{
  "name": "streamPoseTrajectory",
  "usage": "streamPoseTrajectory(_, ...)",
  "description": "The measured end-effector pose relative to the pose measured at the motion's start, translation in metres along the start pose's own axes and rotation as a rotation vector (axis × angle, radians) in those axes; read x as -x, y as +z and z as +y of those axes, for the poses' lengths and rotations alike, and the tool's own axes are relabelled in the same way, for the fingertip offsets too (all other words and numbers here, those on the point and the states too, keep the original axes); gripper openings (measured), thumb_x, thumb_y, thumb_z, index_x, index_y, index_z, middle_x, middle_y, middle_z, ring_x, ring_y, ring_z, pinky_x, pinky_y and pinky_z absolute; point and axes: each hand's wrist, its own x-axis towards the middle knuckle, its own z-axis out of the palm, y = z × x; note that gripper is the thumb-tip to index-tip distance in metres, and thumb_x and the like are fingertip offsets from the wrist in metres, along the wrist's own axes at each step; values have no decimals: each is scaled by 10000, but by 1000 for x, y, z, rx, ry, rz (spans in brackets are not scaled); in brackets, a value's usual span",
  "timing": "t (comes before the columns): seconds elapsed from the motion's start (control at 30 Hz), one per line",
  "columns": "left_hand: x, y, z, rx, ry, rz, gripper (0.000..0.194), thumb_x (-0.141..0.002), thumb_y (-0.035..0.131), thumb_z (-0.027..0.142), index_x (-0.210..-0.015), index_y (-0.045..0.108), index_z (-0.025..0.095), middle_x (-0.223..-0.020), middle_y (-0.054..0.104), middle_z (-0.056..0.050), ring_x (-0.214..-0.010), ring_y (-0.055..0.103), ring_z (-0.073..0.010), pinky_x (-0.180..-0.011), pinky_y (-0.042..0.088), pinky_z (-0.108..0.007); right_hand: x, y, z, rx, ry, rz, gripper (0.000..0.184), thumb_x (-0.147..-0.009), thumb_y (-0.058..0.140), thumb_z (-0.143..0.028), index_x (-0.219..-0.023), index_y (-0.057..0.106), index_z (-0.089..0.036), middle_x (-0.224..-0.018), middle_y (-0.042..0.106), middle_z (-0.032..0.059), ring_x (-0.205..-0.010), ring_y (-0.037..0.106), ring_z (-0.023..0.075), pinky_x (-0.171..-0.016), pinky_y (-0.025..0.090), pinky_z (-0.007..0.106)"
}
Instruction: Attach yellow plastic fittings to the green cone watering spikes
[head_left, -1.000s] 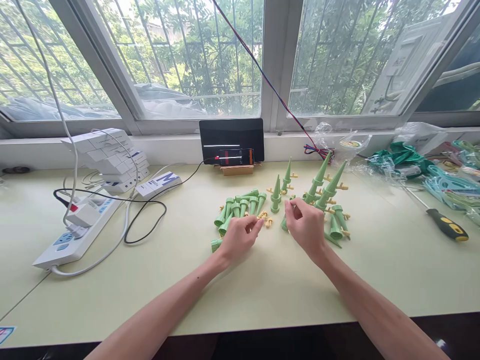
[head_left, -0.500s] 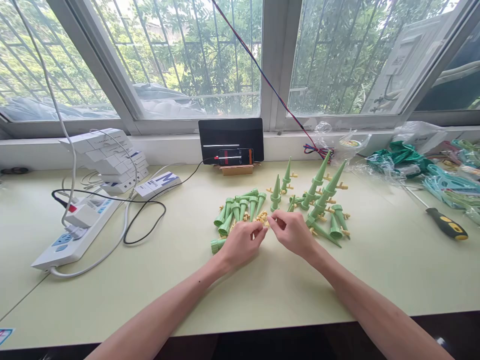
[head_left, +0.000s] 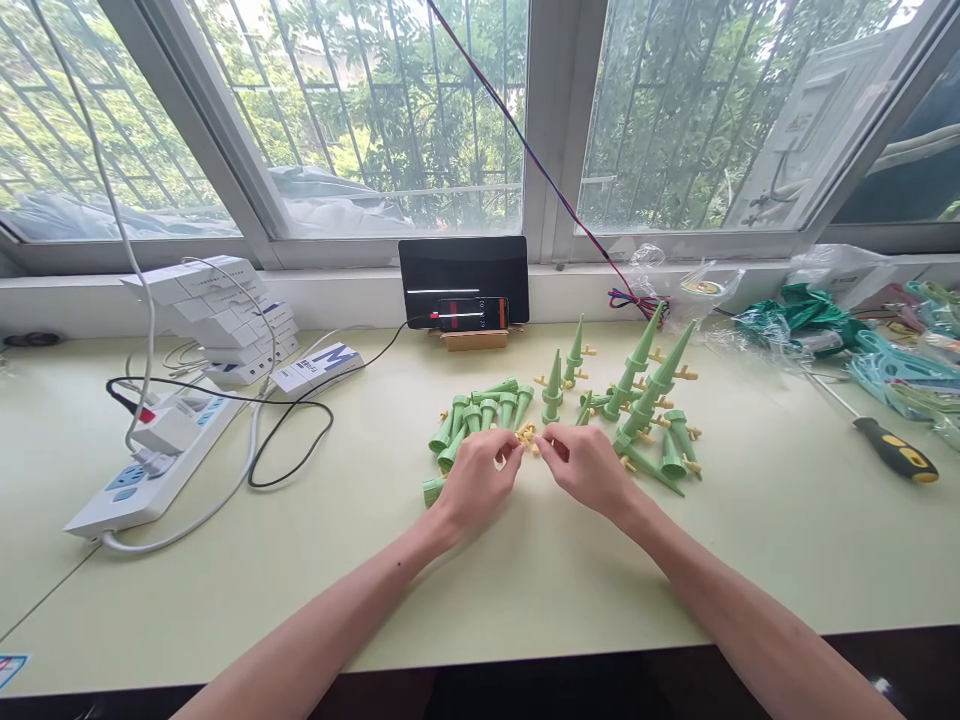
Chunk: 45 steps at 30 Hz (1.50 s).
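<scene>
My left hand (head_left: pixel 480 472) is pinched at the near edge of a small pile of yellow plastic valves (head_left: pixel 527 432). My right hand (head_left: pixel 586 465) is closed too, its thumb and fingertips just right of the same pile. What either pinch holds, if anything, is too small to make out. Behind my left hand lies a cluster of green plastic spikes (head_left: pixel 487 410), partly covered by it. Beyond my right hand, several green spikes with yellow valves fitted (head_left: pixel 643 405) stand upright or lie on the table; my hand hides part of them.
A screwdriver (head_left: pixel 896 450) lies at the right near plastic-wrapped packets (head_left: pixel 799 320). A phone (head_left: pixel 472 314) leans on a black tablet (head_left: pixel 461 265) at the back. On the left are a power strip (head_left: pixel 161 465), looping cables and stacked white boxes (head_left: pixel 217 310).
My right hand has moved left from the standing spikes to the yellow valves, uncovering a small green spike. My left hand has stayed by the pile, shifting only slightly.
</scene>
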Motion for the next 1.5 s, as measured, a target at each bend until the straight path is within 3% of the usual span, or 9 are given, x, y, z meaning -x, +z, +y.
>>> streamPoseTrajectory(0.17, -2, -1, -2, -44, -17, 49, 165, -897, 522, 240, -758, 600, 200, -745, 663, 5, -734, 587, -158, -798, 403, -322, -1, 0, 1, 45, 11, 13, 298, -947, 461, -259, -656, 472, -193, -539, 487, -22, -487, 366, 111, -526, 239, 254)
streamPoseTrajectory(0.37, -4, -2, -4, -33, -84, 52, 171, -878, 515, 239, -732, 595, 198, -749, 674, -5, -710, 579, -161, -727, 407, -304, -1, 0, 0, 69, 5, 31, 318, -939, 462, -259, -630, 419, -198, -524, 437, -29, -478, 323, 111, -517, 232, 257)
streamPoseTrajectory(0.53, -4, -2, -4, -4, -117, 47, 188, -875, 516, 253, -709, 583, 195, -735, 668, -2, -686, 563, -154, -687, 413, -285, 0, 0, -1, 27, -18, 26, 291, -942, 466, -252, -657, 467, -194, -538, 468, -24, -483, 351, 111, -527, 240, 259)
streamPoseTrajectory(1.5, -1, 1, -8, 49, -87, -5, 225, -903, 494, 306, -734, 587, 191, -679, 622, 4, -621, 540, -133, -624, 413, -262, 1, 1, -2, -28, -36, -29, 299, -941, 469, -257, -650, 428, -200, -548, 445, -33, -504, 347, 110, -523, 258, 249)
